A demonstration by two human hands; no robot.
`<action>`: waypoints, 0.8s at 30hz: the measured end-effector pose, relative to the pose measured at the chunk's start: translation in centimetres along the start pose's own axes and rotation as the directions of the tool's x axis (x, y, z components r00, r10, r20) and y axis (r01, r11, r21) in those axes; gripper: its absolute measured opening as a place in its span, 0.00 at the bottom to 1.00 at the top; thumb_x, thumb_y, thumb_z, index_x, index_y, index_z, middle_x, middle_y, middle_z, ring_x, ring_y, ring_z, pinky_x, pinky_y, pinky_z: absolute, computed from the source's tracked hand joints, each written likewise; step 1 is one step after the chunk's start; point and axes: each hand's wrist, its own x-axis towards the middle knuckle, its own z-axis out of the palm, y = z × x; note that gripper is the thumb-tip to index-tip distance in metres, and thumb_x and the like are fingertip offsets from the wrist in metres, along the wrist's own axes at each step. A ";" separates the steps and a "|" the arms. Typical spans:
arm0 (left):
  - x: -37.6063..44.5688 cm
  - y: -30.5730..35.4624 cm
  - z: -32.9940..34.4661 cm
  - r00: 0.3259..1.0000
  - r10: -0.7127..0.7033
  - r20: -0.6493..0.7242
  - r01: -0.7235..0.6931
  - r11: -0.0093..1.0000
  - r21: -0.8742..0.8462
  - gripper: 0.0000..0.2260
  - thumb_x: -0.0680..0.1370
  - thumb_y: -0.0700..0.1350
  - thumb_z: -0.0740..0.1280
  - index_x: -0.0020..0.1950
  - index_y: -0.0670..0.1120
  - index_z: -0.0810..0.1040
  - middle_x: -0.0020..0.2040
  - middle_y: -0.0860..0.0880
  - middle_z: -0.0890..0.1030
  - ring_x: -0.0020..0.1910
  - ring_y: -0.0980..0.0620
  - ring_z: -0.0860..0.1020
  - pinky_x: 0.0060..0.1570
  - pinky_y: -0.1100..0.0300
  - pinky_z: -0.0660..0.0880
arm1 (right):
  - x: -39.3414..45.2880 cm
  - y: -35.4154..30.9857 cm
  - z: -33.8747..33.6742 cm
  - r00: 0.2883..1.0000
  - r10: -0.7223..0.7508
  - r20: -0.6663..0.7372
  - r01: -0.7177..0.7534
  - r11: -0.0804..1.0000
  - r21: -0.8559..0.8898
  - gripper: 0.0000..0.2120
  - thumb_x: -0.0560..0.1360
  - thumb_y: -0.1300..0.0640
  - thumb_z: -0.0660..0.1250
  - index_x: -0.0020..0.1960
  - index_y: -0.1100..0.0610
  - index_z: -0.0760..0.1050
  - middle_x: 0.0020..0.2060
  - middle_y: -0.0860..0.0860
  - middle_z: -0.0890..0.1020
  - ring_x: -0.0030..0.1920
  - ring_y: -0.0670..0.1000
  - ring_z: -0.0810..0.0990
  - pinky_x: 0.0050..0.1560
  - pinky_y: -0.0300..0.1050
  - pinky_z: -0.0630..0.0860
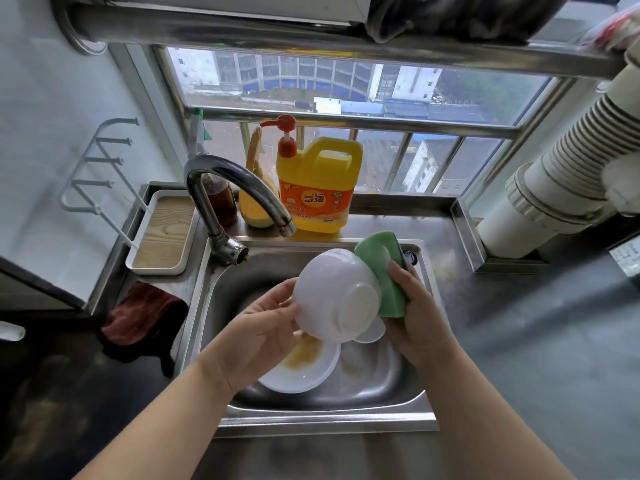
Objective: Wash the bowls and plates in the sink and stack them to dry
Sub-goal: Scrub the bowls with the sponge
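While tilted bowl [337, 296] in left hand [263, 327], sponge [382, 271] in right hand [415, 306].

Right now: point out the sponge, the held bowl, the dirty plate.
green sponge [388, 271], head view, on its green face beside the bowl.
white bowl [332, 289], head view, on its outer wall.
dirty plate [304, 355], head view, on its stained inside.

Window [346, 98] at 12 o'clock, metal-framed with horizontal guard bars, daylight entering; multi-storey buildings visible outside. White tiled wall [41, 133] at 9 o'clock carries a white wire rack [100, 168]; steel rail [242, 27] runs across the top. Ribbed white duct pipe [561, 174] at 2 o'clock; dark grey countertop [536, 341] at 4 o'clock.
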 end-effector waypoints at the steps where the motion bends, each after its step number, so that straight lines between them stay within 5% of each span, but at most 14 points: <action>1: 0.0 0.5 0.1 0.999 -0.037 -0.005 0.037 0.997 0.075 0.22 0.66 0.41 0.77 0.60 0.44 0.81 0.55 0.42 0.81 0.52 0.44 0.80 0.50 0.49 0.79 | 0.0 -0.2 0.0 1.000 -0.010 0.017 0.011 0.998 -0.064 0.18 0.70 0.57 0.68 0.59 0.52 0.78 0.48 0.53 0.84 0.44 0.51 0.82 0.41 0.43 0.80; 5: 0.7 1.8 0.8 0.964 -0.182 -0.192 0.226 0.943 0.245 0.17 0.74 0.49 0.70 0.61 0.43 0.78 0.54 0.39 0.81 0.50 0.42 0.81 0.51 0.46 0.79 | -0.2 -0.5 0.1 0.993 -0.027 0.118 0.069 0.926 -0.371 0.18 0.69 0.53 0.68 0.56 0.36 0.79 0.56 0.47 0.81 0.53 0.48 0.81 0.49 0.42 0.78; 8: 0.9 2.2 0.9 0.971 -0.145 -0.188 0.191 0.949 0.253 0.13 0.71 0.43 0.70 0.54 0.40 0.79 0.47 0.41 0.82 0.43 0.46 0.81 0.42 0.51 0.81 | -0.2 -0.3 0.3 0.983 -0.120 0.139 0.178 0.805 -0.566 0.20 0.71 0.52 0.68 0.60 0.35 0.76 0.59 0.48 0.77 0.58 0.46 0.77 0.56 0.39 0.75; 12: 1.3 1.2 0.9 0.965 -0.041 -0.258 0.126 0.937 0.325 0.09 0.69 0.44 0.69 0.45 0.39 0.81 0.40 0.42 0.81 0.36 0.49 0.80 0.35 0.58 0.78 | -0.2 0.9 1.0 0.976 -0.170 0.134 0.202 0.488 -0.849 0.21 0.74 0.44 0.64 0.63 0.26 0.65 0.60 0.45 0.69 0.64 0.47 0.67 0.61 0.38 0.68; 14: 1.4 0.5 0.9 0.950 0.055 -0.307 0.065 0.928 0.367 0.12 0.69 0.48 0.70 0.44 0.39 0.79 0.39 0.43 0.81 0.37 0.49 0.78 0.38 0.58 0.75 | -0.6 1.7 1.8 0.966 -0.205 0.160 0.209 0.244 -0.947 0.23 0.74 0.38 0.58 0.68 0.28 0.60 0.63 0.45 0.65 0.66 0.46 0.60 0.63 0.41 0.61; 16: 1.2 0.0 0.9 0.941 0.131 -0.313 0.003 0.920 0.393 0.11 0.71 0.49 0.72 0.41 0.41 0.79 0.37 0.44 0.80 0.36 0.49 0.77 0.37 0.60 0.74 | -0.9 2.3 2.3 0.947 -0.247 0.205 0.240 0.118 -0.964 0.26 0.73 0.34 0.53 0.71 0.31 0.59 0.64 0.44 0.64 0.65 0.45 0.58 0.62 0.40 0.57; 17: 1.1 -0.2 1.1 0.939 0.161 -0.305 -0.028 0.916 0.400 0.09 0.71 0.48 0.72 0.38 0.42 0.80 0.35 0.45 0.80 0.34 0.51 0.76 0.35 0.62 0.74 | -0.8 2.4 2.2 0.941 -0.270 0.203 0.248 0.142 -0.958 0.26 0.73 0.34 0.52 0.71 0.32 0.60 0.63 0.44 0.66 0.64 0.45 0.60 0.61 0.40 0.58; 21: 1.0 -0.1 2.0 0.933 0.249 -0.259 -0.137 0.913 0.385 0.08 0.70 0.45 0.68 0.32 0.46 0.80 0.31 0.48 0.78 0.31 0.55 0.75 0.30 0.66 0.73 | 1.7 1.4 1.2 0.973 -0.223 -0.055 0.087 0.579 -0.811 0.19 0.78 0.42 0.58 0.69 0.38 0.68 0.61 0.49 0.75 0.60 0.48 0.73 0.64 0.51 0.71; 24: 1.3 0.5 2.3 0.926 0.273 -0.262 -0.150 0.901 0.408 0.08 0.70 0.47 0.68 0.31 0.48 0.80 0.31 0.48 0.78 0.31 0.54 0.75 0.31 0.63 0.73 | 0.9 1.3 2.0 0.958 -0.287 -0.003 0.155 0.524 -0.837 0.21 0.76 0.39 0.58 0.69 0.37 0.67 0.62 0.48 0.73 0.63 0.49 0.71 0.65 0.53 0.71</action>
